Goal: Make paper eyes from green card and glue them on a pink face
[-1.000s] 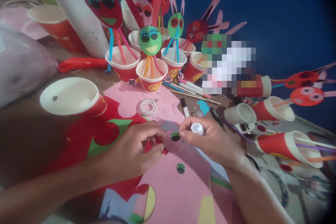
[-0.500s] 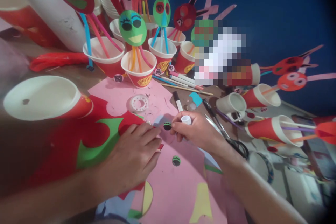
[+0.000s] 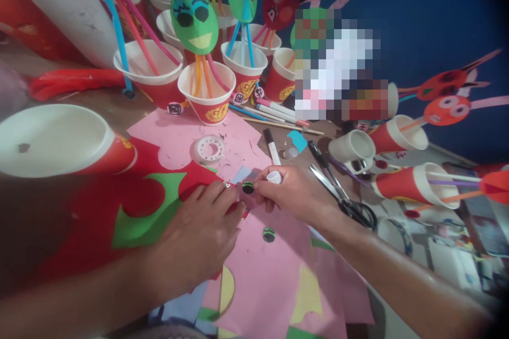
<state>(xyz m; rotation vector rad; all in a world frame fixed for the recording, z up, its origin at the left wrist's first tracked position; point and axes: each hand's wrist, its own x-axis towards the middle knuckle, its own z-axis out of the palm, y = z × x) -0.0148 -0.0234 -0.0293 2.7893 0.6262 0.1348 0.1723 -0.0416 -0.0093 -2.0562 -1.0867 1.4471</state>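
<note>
My right hand (image 3: 282,190) pinches a small black and green paper disc (image 3: 248,187) between thumb and forefinger. A small white cap (image 3: 274,177) also sits in that hand, against the fingers. Palm down, my left hand (image 3: 202,222) rests on the papers just left of the disc, fingers bent; what lies beneath it is hidden. A second black and green disc (image 3: 269,234) lies on the pink paper (image 3: 254,286) below my right hand. Red paper (image 3: 91,222) with a green cut piece (image 3: 159,217) is spread at the left.
Red and white paper cups (image 3: 210,108) holding paper faces on straws stand behind. Scissors (image 3: 350,209), a marker (image 3: 272,147), a clear ring (image 3: 209,149) and a white mug (image 3: 352,151) lie or stand around the papers. A large cup (image 3: 55,140) lies at left.
The view has shifted a little. My right hand has moved slightly left with the disc, nearer to my left hand. My left hand stays low on the papers.
</note>
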